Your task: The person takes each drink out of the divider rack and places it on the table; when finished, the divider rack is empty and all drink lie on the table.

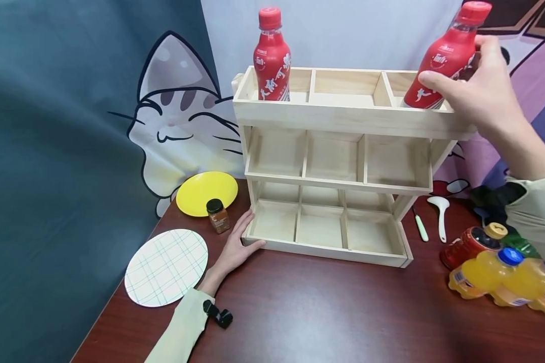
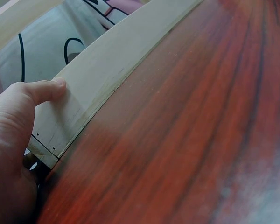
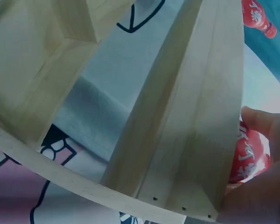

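A light wooden three-tier rack (image 1: pixel 327 117) stands on the table, each tier divided into compartments. My right hand (image 1: pixel 492 91) grips a red-capped red drink bottle (image 1: pixel 447 58), thumb across its front. That bottle leans to the right, its base behind the front board of the top tier's right compartment. In the right wrist view, the thumb and bottle (image 3: pixel 247 156) show beyond the tier's board. Another red bottle (image 1: pixel 272 60) stands upright in the top left compartment. My left hand (image 1: pixel 233 247) rests at the rack's bottom left corner, thumb on the front board (image 2: pixel 91 79), fingers along the side.
To the left lie a yellow plate (image 1: pixel 200 189), a small black-lidded spice jar (image 1: pixel 218 217) and a white checked plate (image 1: pixel 165 267). On the right are a green-handled tool (image 1: pixel 420 228), a white spoon (image 1: pixel 441 217), a dark red yellow-capped bottle (image 1: pixel 470 244) and orange drink bottles (image 1: pixel 481 272).
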{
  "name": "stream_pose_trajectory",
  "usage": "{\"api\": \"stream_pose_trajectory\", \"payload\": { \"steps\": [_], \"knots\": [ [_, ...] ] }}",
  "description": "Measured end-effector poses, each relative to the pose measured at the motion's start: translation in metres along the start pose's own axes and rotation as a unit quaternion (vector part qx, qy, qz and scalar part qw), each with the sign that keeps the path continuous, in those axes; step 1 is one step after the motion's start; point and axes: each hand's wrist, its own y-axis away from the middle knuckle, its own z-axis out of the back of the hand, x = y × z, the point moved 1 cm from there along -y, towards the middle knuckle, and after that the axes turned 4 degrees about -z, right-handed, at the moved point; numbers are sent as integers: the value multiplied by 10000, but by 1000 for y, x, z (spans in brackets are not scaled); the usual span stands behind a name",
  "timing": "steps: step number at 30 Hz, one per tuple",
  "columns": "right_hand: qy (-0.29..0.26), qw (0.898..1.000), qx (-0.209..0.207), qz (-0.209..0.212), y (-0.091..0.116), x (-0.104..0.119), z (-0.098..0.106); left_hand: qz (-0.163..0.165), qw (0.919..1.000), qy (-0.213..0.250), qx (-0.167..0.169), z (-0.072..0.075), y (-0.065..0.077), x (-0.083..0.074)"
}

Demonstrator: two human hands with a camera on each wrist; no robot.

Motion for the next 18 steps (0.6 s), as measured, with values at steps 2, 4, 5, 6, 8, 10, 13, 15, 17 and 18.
{"api": "stream_pose_trajectory", "payload": {
  "steps": [2,4,5,6,8,10,13,15,17,18],
  "knots": [
    [-199,9998,-53,-22,-2,-2,-1,-14,10000,3,-5,0,-1,0],
    [-414,9990,-154,28,-2,-4,-2,-34,10000,-21,-3,0,-2,0],
    [-499,9985,-212,61,-2,-4,-3,-51,10000,-33,-1,-1,-2,1],
    [-583,9979,-259,102,-2,-4,-3,-46,10000,-48,5,-1,-2,1],
    [-794,9959,-372,224,0,-3,-4,-25,10000,-43,16,-1,-2,2],
    [-997,9926,-537,435,1,1,-4,-26,10000,-44,17,-2,-1,3],
    [-1381,9835,-828,830,1,9,1,-5,10000,-42,18,-3,0,4],
    [-1488,9801,-937,923,3,14,8,-18,10000,-63,0,-2,-1,4],
    [-1556,9791,-969,884,5,17,15,-12,10000,-75,-31,-2,-2,5],
    [-1542,9798,-966,826,7,18,18,-26,10000,-53,-56,-1,-2,5]
  ]
}}
